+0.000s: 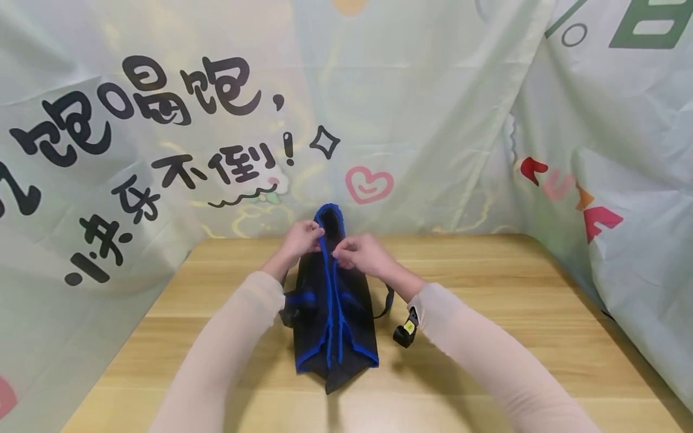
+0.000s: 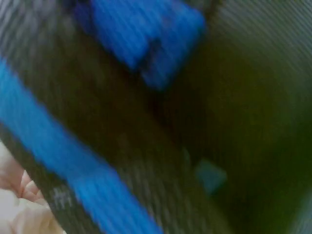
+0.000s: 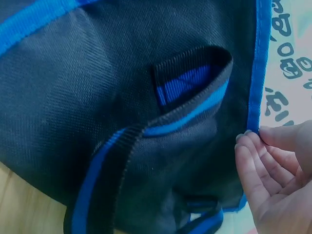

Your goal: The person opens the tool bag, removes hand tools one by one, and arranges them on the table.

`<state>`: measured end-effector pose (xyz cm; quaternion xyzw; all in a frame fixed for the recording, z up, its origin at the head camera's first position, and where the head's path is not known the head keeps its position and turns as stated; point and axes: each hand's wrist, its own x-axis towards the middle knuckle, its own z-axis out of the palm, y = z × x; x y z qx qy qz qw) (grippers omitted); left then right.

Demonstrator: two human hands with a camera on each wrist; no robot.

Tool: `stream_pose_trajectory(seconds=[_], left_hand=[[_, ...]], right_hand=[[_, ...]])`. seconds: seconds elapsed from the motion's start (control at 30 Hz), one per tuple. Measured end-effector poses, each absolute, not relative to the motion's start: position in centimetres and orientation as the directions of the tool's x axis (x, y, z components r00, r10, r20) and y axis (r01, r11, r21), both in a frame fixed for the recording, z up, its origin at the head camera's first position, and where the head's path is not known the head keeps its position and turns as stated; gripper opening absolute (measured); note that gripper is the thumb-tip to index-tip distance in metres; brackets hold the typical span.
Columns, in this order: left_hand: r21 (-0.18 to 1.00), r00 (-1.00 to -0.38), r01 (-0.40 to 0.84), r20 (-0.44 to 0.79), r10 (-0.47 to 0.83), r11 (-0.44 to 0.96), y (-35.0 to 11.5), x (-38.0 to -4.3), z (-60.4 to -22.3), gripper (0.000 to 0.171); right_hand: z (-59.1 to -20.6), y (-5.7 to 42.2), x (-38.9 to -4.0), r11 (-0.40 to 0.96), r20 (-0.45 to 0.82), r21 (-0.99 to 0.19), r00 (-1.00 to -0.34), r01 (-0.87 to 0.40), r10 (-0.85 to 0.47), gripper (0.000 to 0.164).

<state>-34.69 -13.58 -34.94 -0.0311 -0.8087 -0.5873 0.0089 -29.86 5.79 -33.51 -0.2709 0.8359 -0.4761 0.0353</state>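
A black fabric tote bag (image 1: 354, 294) with blue edging stands on the table, its mouth a narrow slit widening into a loop at the far end. My left hand (image 1: 303, 239) pinches the left edge near that end. Thumb and fingertips of my right hand (image 1: 361, 249) pinch the blue trim (image 3: 258, 73) of the opposite edge. A black carry strap (image 3: 105, 170) with a blue stripe hangs from the bag's right side. Close up in the left wrist view, a striped strap (image 2: 92, 180) and dark cloth fill the picture, mostly blurred, hiding the left fingertips.
The bag rests on a light wooden table (image 1: 487, 288). Behind and at both sides hangs a pale printed cloth (image 1: 433, 90) with dark lettering and a pink heart. A small black device (image 1: 405, 331) with a yellow label sits at the right sleeve cuff.
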Motion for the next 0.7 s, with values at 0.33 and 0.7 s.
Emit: stream_pose_trajectory(seconds=[0.33,0.7], left_hand=[[0.962,-1.0,0.022,0.017,0.02,0.27,-14.3,-34.6,-34.7,0.025],[0.938,-0.991,-0.028,-0.072,0.114,0.346,-14.7,-31.2,-34.2,0.044]], right_hand=[[-32.7,5.0,-27.7,0.473,0.206,-0.725,-0.812,-0.501,-0.546,0.009],[-33.4,5.6,-25.1,0.377,0.142,-0.825,-0.799,-0.422,-0.585,0.011]])
